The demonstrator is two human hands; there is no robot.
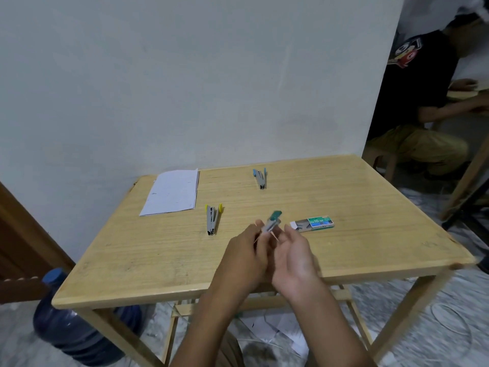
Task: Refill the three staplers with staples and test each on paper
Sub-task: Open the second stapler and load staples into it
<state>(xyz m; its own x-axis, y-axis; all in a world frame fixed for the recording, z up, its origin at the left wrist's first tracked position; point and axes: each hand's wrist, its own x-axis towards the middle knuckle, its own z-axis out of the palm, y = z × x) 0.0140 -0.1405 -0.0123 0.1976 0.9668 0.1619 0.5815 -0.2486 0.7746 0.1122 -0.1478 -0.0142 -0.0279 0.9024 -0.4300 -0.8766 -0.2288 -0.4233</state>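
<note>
My left hand (244,256) holds a small green-capped stapler (273,221) above the wooden table (158,266), its top hinged open. Beside it on the right, my right hand (293,256) is palm up with the fingers apart, fingertips close to the stapler. A yellow-capped stapler (213,219) lies open on the table left of my hands. Farther back lies a blue-capped stapler (260,178), also open. The green staple box (313,223) rests just right of my hands with its inner tray slid out to the left. A white sheaf of paper (172,192) lies at the back left.
The table stands against a white wall. A blue water bottle (71,321) stands on the floor under the table's left corner. Loose papers lie on the floor beneath. Another person (428,102) sits at the far right beside a second table.
</note>
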